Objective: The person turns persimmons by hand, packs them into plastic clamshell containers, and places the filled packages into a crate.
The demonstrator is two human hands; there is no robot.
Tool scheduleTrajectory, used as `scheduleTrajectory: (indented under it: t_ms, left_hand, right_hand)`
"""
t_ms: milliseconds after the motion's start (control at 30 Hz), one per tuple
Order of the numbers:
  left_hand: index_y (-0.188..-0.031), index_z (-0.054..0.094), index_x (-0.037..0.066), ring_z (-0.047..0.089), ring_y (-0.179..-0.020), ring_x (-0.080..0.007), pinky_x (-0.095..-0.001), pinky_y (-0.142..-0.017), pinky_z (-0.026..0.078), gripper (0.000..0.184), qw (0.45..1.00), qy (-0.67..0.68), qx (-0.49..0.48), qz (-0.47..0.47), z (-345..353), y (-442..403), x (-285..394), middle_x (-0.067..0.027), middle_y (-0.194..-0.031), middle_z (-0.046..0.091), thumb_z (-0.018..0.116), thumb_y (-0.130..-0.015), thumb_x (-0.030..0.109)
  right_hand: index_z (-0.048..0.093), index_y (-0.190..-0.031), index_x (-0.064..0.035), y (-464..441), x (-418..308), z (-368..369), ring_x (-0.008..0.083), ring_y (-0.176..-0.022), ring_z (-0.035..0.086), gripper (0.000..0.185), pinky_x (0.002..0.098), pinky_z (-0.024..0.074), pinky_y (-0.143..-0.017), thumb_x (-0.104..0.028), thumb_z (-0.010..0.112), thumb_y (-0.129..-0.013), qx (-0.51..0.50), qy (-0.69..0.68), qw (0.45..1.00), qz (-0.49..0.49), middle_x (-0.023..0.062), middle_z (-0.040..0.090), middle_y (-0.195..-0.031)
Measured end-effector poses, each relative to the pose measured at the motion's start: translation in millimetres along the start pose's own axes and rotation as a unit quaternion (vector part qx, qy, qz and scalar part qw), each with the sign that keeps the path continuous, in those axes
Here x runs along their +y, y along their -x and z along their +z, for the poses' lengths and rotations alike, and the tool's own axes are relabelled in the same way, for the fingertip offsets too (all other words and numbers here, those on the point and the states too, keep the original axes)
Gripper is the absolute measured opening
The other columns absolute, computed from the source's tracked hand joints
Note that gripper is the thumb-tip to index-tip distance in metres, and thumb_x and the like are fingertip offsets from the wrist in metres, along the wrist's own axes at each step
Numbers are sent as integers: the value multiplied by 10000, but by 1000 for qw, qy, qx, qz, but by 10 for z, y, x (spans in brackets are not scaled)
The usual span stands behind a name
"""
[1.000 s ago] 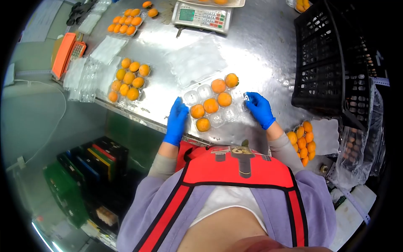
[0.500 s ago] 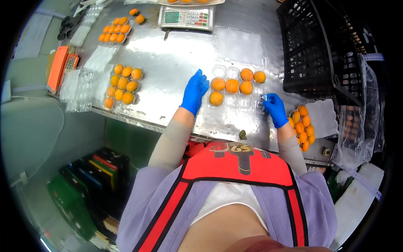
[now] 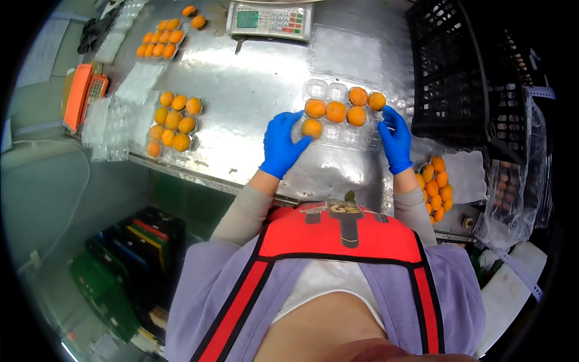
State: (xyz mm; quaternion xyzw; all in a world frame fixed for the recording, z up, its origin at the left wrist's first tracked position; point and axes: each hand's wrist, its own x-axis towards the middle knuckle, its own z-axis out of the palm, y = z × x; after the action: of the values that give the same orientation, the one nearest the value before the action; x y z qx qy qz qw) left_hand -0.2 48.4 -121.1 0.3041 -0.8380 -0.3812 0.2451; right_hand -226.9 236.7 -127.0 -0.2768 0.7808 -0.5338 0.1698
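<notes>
A clear plastic fruit tray [image 3: 350, 137] lies before me, partly filled with round orange fruits, apparently persimmons [image 3: 336, 111]; several of its cups hold none. My left hand [image 3: 282, 145], in a blue glove, grips the tray's left side, its thumb beside the nearest left fruit. On the other side, my blue-gloved right hand [image 3: 395, 142] holds the right edge, fingertips close to the far right fruit [image 3: 376, 101]. Beyond the cups lies a flat clear panel with a white sheet [image 3: 347, 53], seemingly the tray's lid. Parts of the tray edges are hidden under my fingers.
A digital scale [image 3: 269, 21] stands at the back. Filled trays sit at left [image 3: 175, 120], far left [image 3: 161, 39] and right [image 3: 435, 187]. A tall black crate [image 3: 446, 72] borders the right side. Clear packaging [image 3: 114, 130] lies along the left edge.
My left hand has moved right onto the tray's left side. My right hand has slid up along the right edge from the near corner. The tray sits slightly farther away.
</notes>
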Motion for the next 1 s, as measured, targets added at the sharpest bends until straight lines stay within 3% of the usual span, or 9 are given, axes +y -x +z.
scheduleTrajectory:
  t_ms: [200, 433, 533, 567, 600, 633, 667, 933, 1000]
  left_hand:
    - [-1117, 568, 102, 498, -1022, -341, -418, -858, 432, 560, 991, -135, -17, 20, 92, -16, 293, -151, -1116, 524, 774, -621, 259]
    - [-1159, 537, 144, 482, -1045, -325, -431, -864, 427, 598, 991, -127, -34, 20, 174, -25, 76, -134, -1164, 501, 774, -627, 282]
    - [-1176, 527, 100, 509, -1053, -285, -395, -888, 433, 579, 996, -81, 2, 38, 140, -15, 36, -125, -1151, 527, 760, -673, 264]
    - [-1171, 529, 65, 517, -1061, -253, -368, -898, 432, 544, 980, 169, -16, -106, 110, -9, 39, -115, -1148, 542, 744, -707, 250]
    - [-1167, 532, 31, 525, -1069, -221, -342, -908, 432, 512, 882, 405, -29, -239, 51, -17, 64, -105, -1145, 557, 727, -741, 236]
    - [-1178, 523, -7, 522, -1074, -166, -299, -920, 417, 453, 858, 455, -34, -236, -69, -37, 192, -90, -1148, 569, 659, -815, 227]
    - [-1178, 523, -7, 522, -1074, -166, -299, -920, 417, 453, 860, 451, -25, -237, -141, -40, 246, -90, -1148, 569, 659, -815, 227]
    - [-1237, 488, 25, 487, -1123, -192, -327, -971, 361, 423, 680, 659, -33, -319, -154, 81, 330, -77, -1202, 532, 485, -918, 304]
    - [-1237, 488, 32, 489, -1112, -184, -324, -959, 364, 428, 683, 644, -39, -344, -137, 78, 442, -69, -1196, 534, 478, -922, 321]
  right_hand:
    - [529, -1225, -52, 2, -130, 186, 105, -902, 564, 415, 243, 468, -782, -114, 638, -830, -32, -32, 999, 20, 46, 599, -1094]
    - [527, -1229, -54, 75, -145, 134, 100, -922, 565, 406, 242, 463, -791, -111, 625, -839, -56, -33, 998, 11, 43, 603, -1103]
    - [526, -1231, -53, 80, -233, 113, 106, -929, 566, 400, 244, 460, -797, -95, 612, -843, -73, -50, 996, 9, 49, 601, -1116]
    - [526, -1231, -53, 77, -259, 105, 111, -942, 568, 397, 249, 461, -805, -86, 606, -844, -78, -50, 996, 1, 53, 597, -1125]
    - [526, -1231, -54, 67, -284, 113, 116, -955, 570, 394, 253, 462, -814, -78, 600, -845, -84, -51, 995, -8, 57, 594, -1133]
    - [526, -1231, -54, 59, -312, 131, 116, -955, 570, 394, 253, 462, -814, -78, 600, -845, -91, -56, 994, -11, 57, 594, -1133]
    - [524, -1232, -55, 56, -336, 151, 124, -974, 568, 393, 260, 457, -834, -70, 594, -846, -99, -80, 992, -20, 63, 588, -1147]
    - [500, -1254, -54, 149, -752, 334, 166, -1063, 548, 464, 287, 427, -908, -62, 624, -807, -172, -94, 981, -16, 85, 551, -1221]
    - [481, -1277, -69, 221, -1104, 454, 182, -1077, 545, 542, 294, 440, -888, -73, 662, -767, -193, -28, 966, -168, 87, 530, -1250]
